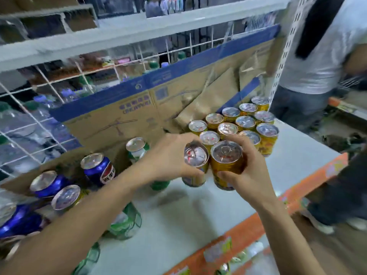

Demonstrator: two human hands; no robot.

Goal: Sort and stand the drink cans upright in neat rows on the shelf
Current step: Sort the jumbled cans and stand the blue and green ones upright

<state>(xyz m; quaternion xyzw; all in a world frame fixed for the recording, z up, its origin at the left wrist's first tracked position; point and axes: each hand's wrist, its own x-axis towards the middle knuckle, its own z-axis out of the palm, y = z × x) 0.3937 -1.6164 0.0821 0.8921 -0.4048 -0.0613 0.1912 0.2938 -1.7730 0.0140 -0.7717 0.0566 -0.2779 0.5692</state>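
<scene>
Okay, the left yellow can (196,156) and right yellow can (226,164) are upright and touching side by side; your left hand (170,155) wraps one and your right hand (250,173) the other, fingers curled round. Just beyond your grip stand the yellow rows (245,121) on the shelf (198,211). Blue cans (97,167) lean left of your left wrist.

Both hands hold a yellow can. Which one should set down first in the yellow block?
Probably right. The right hand holds its yellow can beside the front row of standing yellow cans; the left hand holds the other can farther left.
</scene>
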